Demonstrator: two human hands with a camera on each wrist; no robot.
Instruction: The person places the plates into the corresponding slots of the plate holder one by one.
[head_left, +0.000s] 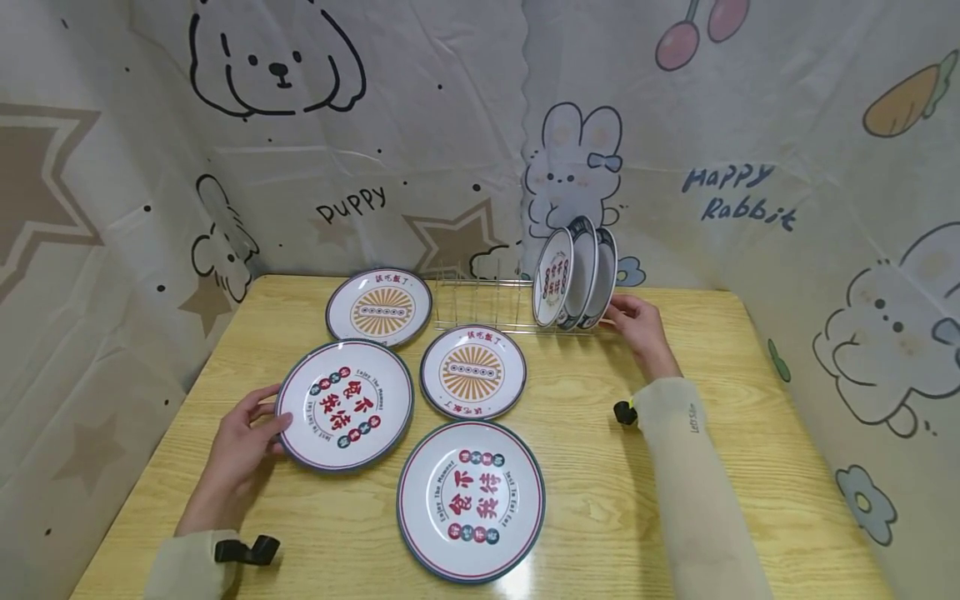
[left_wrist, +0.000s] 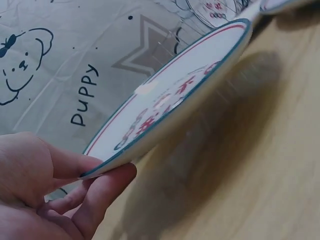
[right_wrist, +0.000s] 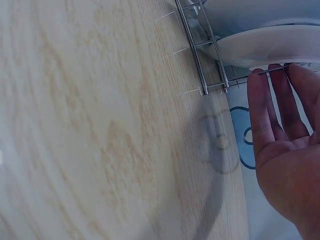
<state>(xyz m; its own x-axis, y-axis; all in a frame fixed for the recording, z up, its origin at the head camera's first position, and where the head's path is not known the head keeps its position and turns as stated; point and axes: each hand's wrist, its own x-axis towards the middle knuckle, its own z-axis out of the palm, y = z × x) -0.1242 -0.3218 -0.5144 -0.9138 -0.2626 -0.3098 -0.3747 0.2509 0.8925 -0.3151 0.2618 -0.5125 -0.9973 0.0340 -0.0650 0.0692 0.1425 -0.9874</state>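
Note:
My left hand (head_left: 242, 437) pinches the rim of a white plate (head_left: 345, 406) with red characters and a dark green edge, thumb on top and fingers beneath. In the left wrist view this plate (left_wrist: 165, 100) is raised over the table, its shadow below. At the back right, my right hand (head_left: 641, 329) holds the end wire of a metal dish rack (head_left: 480, 325); in the right wrist view its fingertips (right_wrist: 257, 80) meet the wire. Several plates (head_left: 553, 279) stand on edge at the rack's right end, beside that hand.
Two smaller plates with orange sunburst prints lie flat, one at the back left (head_left: 381, 307), another in the middle (head_left: 473, 372). A larger red-lettered plate (head_left: 471, 500) lies at the front of the wooden table (head_left: 600, 500). A printed curtain (head_left: 450, 108) hangs behind.

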